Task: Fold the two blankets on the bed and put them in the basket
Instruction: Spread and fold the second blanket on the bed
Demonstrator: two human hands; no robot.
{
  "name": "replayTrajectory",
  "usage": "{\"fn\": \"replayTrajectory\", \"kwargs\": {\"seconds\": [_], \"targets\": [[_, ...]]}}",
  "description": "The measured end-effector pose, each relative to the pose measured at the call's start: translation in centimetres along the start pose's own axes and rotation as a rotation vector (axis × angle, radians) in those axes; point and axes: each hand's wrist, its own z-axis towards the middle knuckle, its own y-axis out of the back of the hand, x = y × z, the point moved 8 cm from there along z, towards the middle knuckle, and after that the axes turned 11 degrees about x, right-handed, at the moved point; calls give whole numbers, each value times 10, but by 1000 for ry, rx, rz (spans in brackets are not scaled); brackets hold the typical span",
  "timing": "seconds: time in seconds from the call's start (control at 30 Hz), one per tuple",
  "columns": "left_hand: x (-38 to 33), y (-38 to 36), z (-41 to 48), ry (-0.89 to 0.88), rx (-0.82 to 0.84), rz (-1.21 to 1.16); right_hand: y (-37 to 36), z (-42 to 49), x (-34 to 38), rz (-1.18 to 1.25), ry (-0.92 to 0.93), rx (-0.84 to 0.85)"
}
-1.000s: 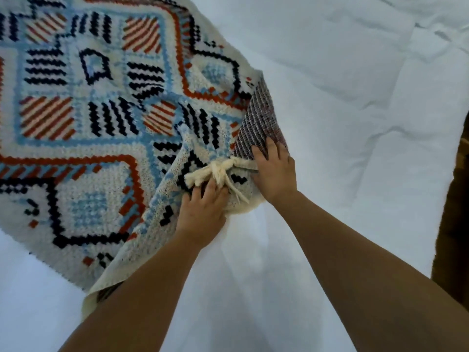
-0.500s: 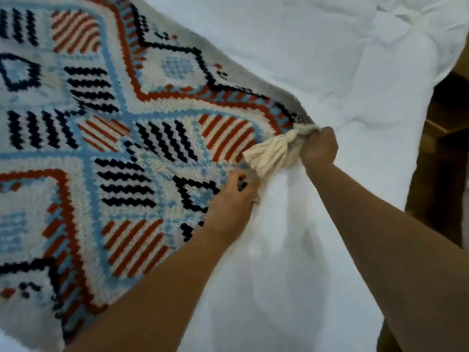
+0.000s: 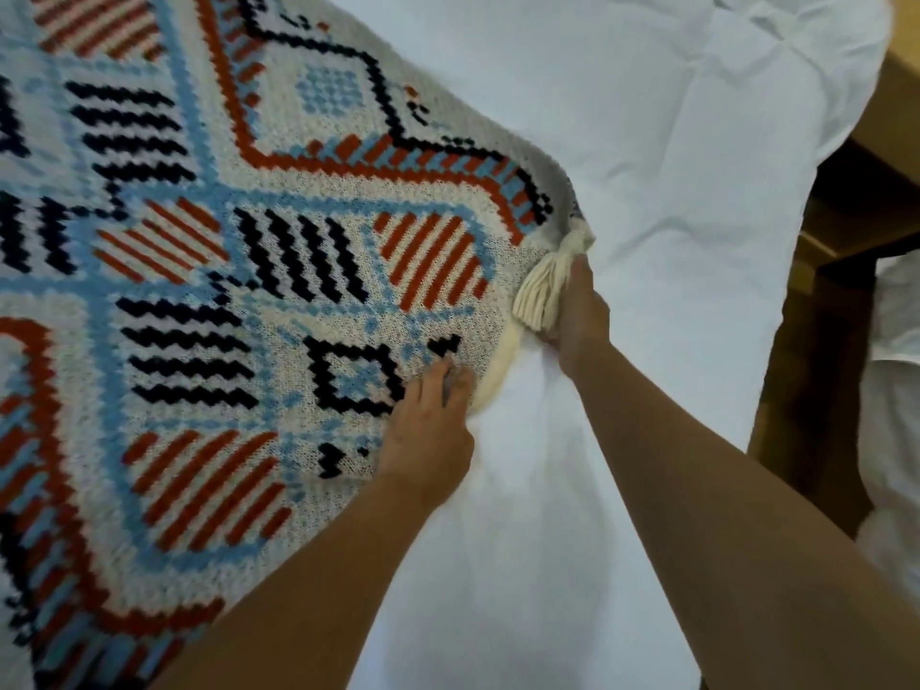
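A knitted blanket (image 3: 259, 301) with blue, orange and black geometric patterns covers the left of the view, lying on the white bedding (image 3: 672, 141). A cream tassel (image 3: 547, 286) hangs at its right corner. My right hand (image 3: 580, 323) grips that corner right beside the tassel. My left hand (image 3: 428, 430) pinches the blanket's near edge a little lower and to the left. A second blanket and the basket are not in view.
The bed's right edge drops off to a dark gap (image 3: 826, 341). Wooden furniture (image 3: 896, 117) stands at the upper right. More white fabric (image 3: 896, 390) shows at the far right edge.
The folded-over corner was pulled open to the right and the blanket now lies spread flat. My right hand carried the tassel corner outward, and my left hand slid along the near edge.
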Motion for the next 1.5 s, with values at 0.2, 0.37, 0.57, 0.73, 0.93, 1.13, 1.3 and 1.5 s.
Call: {"fn": "replayTrajectory", "kwargs": {"seconds": [0.2,0.37,0.57,0.73,0.93,1.13,1.3,1.5], "targets": [[3,4,-24,-27,15,14,-59,-58,-40,-147,-9,228],[19,13,-66,-54,-45,22,-92,-122,-112,33,-197,317],[88,20,-173,133,-173,134,-148,-208,-169,99,-231,480],[165,-25,-269,409,81,163,-190,-275,-220,-21,-282,519],[202,-47,-341,606,159,116,-208,-315,-262,-199,-273,478],[110,-108,-350,267,495,145,-148,-322,-268,-733,-161,299],[71,-130,-354,136,561,275,-113,-339,-275,-877,-155,248],[125,-73,-349,302,280,226,-134,-347,-270,-408,-237,353]]}}
